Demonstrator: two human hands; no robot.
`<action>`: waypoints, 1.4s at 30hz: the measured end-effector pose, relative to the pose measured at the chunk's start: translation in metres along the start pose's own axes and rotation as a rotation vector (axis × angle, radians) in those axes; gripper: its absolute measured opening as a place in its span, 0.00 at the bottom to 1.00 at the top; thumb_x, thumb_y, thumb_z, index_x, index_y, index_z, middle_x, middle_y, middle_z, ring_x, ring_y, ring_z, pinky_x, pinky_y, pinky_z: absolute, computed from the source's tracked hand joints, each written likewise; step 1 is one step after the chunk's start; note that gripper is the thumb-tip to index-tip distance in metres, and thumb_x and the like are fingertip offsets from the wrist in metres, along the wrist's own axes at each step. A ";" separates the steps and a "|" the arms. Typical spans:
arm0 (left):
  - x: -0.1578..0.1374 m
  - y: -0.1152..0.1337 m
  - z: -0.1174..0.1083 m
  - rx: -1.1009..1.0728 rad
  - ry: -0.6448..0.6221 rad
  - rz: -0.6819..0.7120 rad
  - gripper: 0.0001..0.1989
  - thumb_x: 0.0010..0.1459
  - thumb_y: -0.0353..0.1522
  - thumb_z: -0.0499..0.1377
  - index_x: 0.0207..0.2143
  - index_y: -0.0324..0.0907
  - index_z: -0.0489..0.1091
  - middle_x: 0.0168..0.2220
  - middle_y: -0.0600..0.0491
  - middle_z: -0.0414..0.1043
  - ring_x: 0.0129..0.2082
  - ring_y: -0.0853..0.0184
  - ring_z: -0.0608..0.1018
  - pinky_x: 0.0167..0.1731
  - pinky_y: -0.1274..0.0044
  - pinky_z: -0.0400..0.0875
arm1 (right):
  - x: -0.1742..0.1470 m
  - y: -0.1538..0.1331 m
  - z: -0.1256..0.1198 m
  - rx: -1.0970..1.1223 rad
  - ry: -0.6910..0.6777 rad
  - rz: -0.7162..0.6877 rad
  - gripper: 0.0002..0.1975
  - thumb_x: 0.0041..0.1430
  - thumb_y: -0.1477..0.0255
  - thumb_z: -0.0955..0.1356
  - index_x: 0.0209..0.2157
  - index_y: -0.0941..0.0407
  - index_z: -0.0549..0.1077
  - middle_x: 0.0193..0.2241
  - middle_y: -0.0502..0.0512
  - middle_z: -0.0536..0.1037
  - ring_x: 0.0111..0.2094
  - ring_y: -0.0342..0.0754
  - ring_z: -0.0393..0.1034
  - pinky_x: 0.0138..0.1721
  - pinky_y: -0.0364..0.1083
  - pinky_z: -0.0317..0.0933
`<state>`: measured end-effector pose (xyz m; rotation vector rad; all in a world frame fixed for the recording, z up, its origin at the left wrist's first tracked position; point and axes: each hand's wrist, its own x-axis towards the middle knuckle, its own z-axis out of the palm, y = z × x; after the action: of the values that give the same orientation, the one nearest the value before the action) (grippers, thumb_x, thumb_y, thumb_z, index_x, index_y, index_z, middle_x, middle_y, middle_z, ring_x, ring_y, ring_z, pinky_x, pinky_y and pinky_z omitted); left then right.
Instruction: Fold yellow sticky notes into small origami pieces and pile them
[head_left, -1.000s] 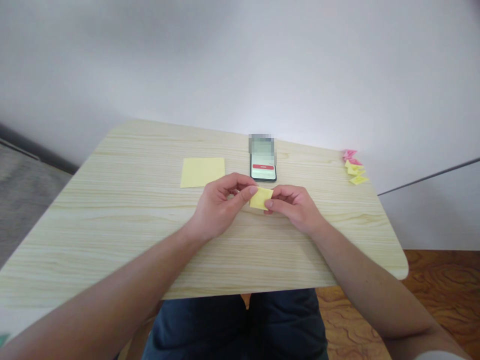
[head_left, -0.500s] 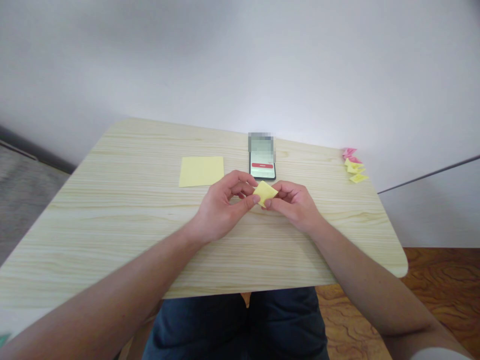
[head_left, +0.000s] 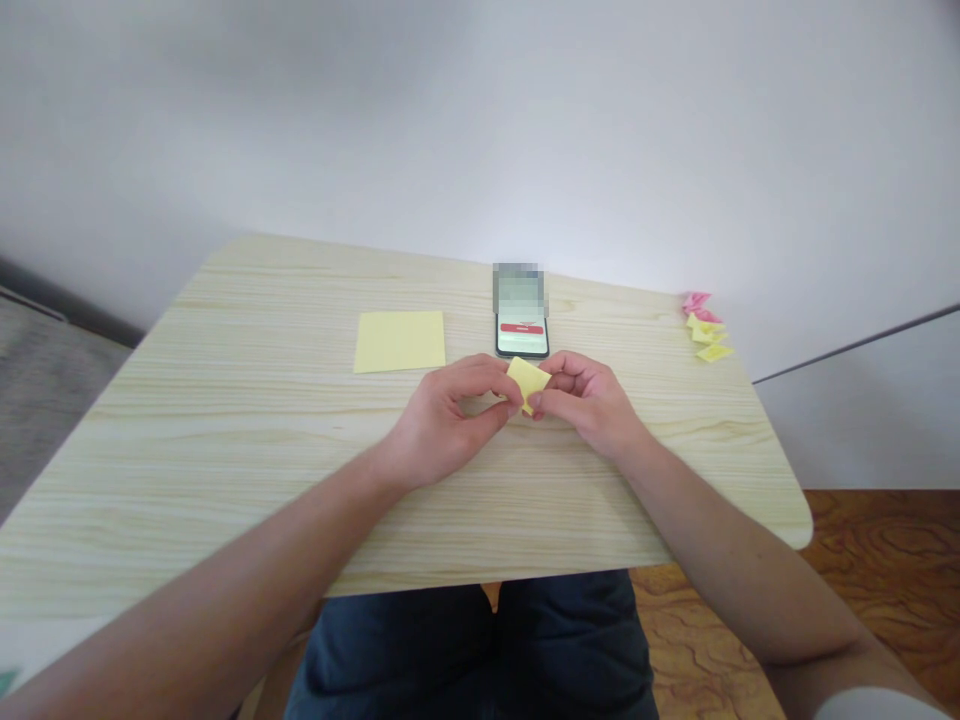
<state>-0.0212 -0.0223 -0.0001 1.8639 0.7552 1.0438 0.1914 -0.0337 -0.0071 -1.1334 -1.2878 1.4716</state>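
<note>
A small folded yellow paper (head_left: 529, 377), roughly diamond-shaped, is held between my two hands above the table, just in front of the phone. My left hand (head_left: 457, 410) pinches its left lower edge between thumb and index finger. From the other side, my right hand (head_left: 589, 400) grips the lower right of the paper, the thumb on the near face and the fingers behind. The fingers partly hide the paper's lower corner and its back.
A smartphone (head_left: 522, 340) with a lit screen lies at the table's back edge. Left of it is a yellow sheet (head_left: 400, 341). Pink folded paper (head_left: 699, 306) and yellow folded paper (head_left: 705, 329) sit at the right edge of the wooden table (head_left: 247, 420). A wall stands behind.
My left index finger has come down to meet the thumb at the paper's left lower edge. The folded paper has turned slightly; my right hand keeps its grip.
</note>
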 end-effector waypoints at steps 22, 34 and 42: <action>0.000 0.003 0.002 0.007 0.000 -0.162 0.04 0.60 0.32 0.63 0.38 0.43 0.76 0.38 0.52 0.78 0.38 0.65 0.76 0.40 0.73 0.68 | -0.006 -0.005 0.005 -0.016 -0.070 -0.033 0.22 0.53 0.76 0.75 0.48 0.52 0.71 0.28 0.47 0.81 0.29 0.44 0.76 0.34 0.44 0.67; -0.002 0.005 -0.002 0.029 0.075 -0.132 0.09 0.58 0.33 0.66 0.42 0.44 0.79 0.41 0.51 0.80 0.40 0.65 0.77 0.41 0.72 0.69 | -0.002 -0.007 -0.001 0.079 -0.069 -0.023 0.19 0.56 0.69 0.75 0.49 0.51 0.73 0.26 0.47 0.81 0.28 0.45 0.76 0.35 0.46 0.70; 0.001 0.004 -0.001 0.005 0.110 -0.220 0.12 0.61 0.40 0.64 0.40 0.42 0.79 0.34 0.51 0.80 0.34 0.66 0.77 0.36 0.73 0.70 | -0.008 -0.005 0.002 -0.169 0.099 -0.162 0.09 0.56 0.66 0.75 0.38 0.53 0.79 0.20 0.45 0.70 0.21 0.41 0.61 0.24 0.43 0.56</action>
<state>-0.0210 -0.0229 0.0036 1.6935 1.0038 1.0090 0.1911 -0.0410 -0.0009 -1.1657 -1.4208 1.1919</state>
